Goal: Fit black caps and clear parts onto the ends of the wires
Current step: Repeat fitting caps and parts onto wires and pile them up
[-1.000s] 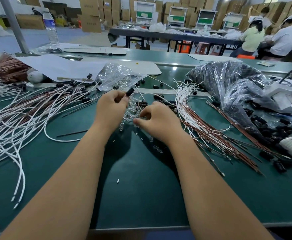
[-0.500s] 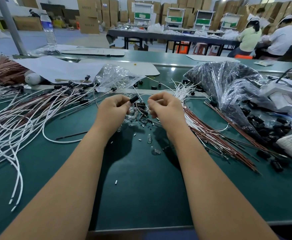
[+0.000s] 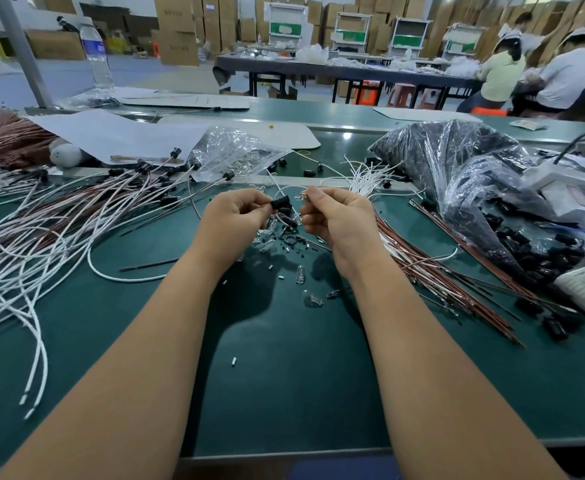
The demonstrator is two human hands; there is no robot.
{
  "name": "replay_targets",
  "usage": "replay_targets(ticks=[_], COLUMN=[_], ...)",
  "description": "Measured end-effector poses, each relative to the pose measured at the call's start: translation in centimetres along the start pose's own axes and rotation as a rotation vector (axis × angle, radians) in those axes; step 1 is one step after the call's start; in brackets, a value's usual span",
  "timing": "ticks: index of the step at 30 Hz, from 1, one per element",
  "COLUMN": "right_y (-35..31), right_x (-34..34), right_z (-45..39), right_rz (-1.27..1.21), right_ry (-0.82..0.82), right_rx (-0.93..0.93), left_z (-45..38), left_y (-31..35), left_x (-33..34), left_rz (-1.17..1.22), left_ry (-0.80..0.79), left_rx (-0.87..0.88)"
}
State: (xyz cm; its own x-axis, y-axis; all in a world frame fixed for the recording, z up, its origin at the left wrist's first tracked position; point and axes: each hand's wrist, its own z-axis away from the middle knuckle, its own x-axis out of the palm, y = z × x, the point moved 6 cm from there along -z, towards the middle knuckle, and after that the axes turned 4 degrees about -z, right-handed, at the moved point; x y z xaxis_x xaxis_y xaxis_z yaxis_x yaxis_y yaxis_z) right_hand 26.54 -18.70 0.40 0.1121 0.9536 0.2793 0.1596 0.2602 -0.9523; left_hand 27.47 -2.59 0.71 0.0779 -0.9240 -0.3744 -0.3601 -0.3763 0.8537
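**Cap and clear part brought face to face**

Since a second ago our right hand [image 3: 336,220] has lifted off the loose pile of small parts [image 3: 284,237] and now sits level with our left hand [image 3: 235,216], just above that pile. Our left fingers are curled narrow, pinching one black cap [image 3: 280,202] with its open end turned to the right. Our right fingertips pinch one small clear part [image 3: 304,195], just beside the cap and, as far as we can tell, not yet in it.

We judge the step in hand to be seating the clear part in the cap. The next move calls for lining the two up squarely and pressing them together without letting the slippery glass twist.

Counting: one cap and one clear part in our hands; two clear parts lie apart on the green table [image 3: 284,375], nearer us than the pile. The finished wires [image 3: 76,216] left of the pile, the bare wires [image 3: 422,268] right of it, and the bag of caps [image 3: 457,168] beyond those are too many to count.
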Motion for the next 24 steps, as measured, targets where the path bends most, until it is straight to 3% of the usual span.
replay_targets(ticks=[15, 24], right_y=[0.2, 1.2], right_x=[0.5, 0.5], right_z=[-0.1, 0.0], right_rz=[0.168, 0.098], right_ry=[-0.033, -0.058], right_rx=[-0.046, 0.000], left_z=[0.0, 0.2], left_y=[0.0, 0.2], left_x=[0.4, 0.2], left_rz=[-0.070, -0.079], left_ry=[-0.024, -0.052], left_rx=[0.047, 0.110])
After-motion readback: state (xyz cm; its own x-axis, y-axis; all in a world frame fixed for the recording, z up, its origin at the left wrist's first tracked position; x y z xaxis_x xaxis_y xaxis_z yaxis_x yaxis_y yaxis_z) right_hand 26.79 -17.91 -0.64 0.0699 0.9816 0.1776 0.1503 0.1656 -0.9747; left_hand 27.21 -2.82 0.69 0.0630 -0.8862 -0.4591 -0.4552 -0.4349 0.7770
